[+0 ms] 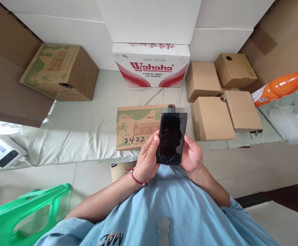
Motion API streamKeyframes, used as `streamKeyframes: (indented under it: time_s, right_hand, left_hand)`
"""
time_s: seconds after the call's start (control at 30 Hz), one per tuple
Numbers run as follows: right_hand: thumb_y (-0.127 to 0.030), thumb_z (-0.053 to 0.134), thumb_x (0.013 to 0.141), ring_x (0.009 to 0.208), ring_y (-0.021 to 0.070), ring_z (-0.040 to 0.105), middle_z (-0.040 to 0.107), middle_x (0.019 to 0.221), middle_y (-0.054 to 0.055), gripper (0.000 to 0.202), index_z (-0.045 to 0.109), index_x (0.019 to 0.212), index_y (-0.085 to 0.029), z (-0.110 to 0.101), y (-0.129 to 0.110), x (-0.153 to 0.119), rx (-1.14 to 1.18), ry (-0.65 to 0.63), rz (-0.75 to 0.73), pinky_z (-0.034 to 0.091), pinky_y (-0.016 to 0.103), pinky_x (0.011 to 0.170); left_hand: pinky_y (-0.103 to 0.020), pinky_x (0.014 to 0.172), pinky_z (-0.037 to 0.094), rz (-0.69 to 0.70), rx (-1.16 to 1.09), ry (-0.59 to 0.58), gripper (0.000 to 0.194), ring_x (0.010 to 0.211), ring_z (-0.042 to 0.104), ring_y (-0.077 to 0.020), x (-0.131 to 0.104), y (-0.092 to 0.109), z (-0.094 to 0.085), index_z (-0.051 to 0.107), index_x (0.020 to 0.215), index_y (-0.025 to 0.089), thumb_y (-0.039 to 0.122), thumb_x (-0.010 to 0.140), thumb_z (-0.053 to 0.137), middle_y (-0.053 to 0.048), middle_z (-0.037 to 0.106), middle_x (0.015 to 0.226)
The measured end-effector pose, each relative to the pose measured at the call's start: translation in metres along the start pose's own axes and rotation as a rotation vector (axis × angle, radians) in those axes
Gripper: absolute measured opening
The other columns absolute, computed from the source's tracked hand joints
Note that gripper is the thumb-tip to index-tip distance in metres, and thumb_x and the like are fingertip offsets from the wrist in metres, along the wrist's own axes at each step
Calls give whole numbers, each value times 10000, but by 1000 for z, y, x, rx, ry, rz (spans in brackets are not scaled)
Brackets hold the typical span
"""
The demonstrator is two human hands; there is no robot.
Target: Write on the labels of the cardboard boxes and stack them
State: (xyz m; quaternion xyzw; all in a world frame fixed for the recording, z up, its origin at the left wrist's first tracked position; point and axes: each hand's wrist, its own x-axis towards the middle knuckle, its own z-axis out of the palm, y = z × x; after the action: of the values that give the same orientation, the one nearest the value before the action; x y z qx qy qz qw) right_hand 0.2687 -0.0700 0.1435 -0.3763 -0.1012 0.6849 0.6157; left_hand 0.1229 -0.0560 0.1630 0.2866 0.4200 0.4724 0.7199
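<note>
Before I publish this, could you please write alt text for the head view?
A person's left hand and right hand hold a black phone, partly hiding a coconut carton. A pale cloth also bears a white Wahaha box and, to its right, brown boxes.

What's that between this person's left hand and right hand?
A phone. The head view shows it held between them, the left hand at its left edge and the right hand at its right.
</note>
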Motion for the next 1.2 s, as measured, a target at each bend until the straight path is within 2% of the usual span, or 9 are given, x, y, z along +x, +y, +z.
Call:
streamKeyframes:
  time_s: [0.17,0.33,0.43,0.57,0.73,0.9,1.03,1.2]
  right_hand:
    - [-307,803,842,944,205,808,857,1030,-9,207,807,1043,-261,1,-8,0,24,-5,-13,681,372,950]
    - [-249,803,852,892,159,811,862,1002,-21,192,824,1043,-253,2,-12,0,58,-48,-5,676,276,917]
    - [-242,810,853,909,168,822,866,1019,-25,185,817,1036,-265,2,-13,0,58,-61,-9,686,293,913]
    - [-245,803,852,972,197,831,870,1050,-23,190,811,1039,-279,1,-13,0,47,-53,-19,672,372,1033]
    - [-259,790,859,1160,231,808,863,1116,-13,220,790,1076,-292,-1,-13,-1,38,-9,-9,616,452,1157]
    - [-310,819,827,1281,300,764,867,1093,11,210,790,1033,-279,3,-14,0,33,34,0,591,541,1188]
    - [-340,846,814,1207,296,788,869,1110,6,245,814,1050,-282,7,-14,0,6,53,-13,615,523,1147]
    - [-330,875,814,1002,232,808,868,1062,-11,279,844,1090,-300,10,-14,0,-80,52,-59,660,411,991]
  left_hand:
    - [-457,1224,558,-12,-53,12,539,1452,655,-318,-2,-2,2,801,1335,277,632,930,812,-65,787,1406]
    - [-436,1273,513,-21,-157,-11,532,1491,625,-306,-3,-7,1,809,1329,326,623,890,862,-30,773,1439]
    - [-438,1259,530,-25,-199,-27,530,1478,637,-306,-3,-8,1,819,1307,342,624,864,885,-16,789,1408]
    - [-468,1263,527,-25,-230,-83,504,1470,644,-315,-4,-6,4,817,1304,336,610,885,873,-24,791,1402]
    - [-487,1254,531,-69,-255,-84,529,1468,642,-325,-4,-5,4,805,1305,325,611,868,890,-38,773,1437]
    - [-506,1216,559,-111,-285,-87,528,1426,673,-329,-3,-5,4,775,1330,319,590,889,880,-45,789,1398]
    - [-486,1191,575,-117,-304,-109,506,1376,704,-316,-2,-1,4,769,1313,323,581,892,880,-30,808,1344]
    - [-431,1111,612,-126,-289,-123,478,1290,739,-293,0,8,-7,758,1325,276,560,947,828,-55,803,1331]
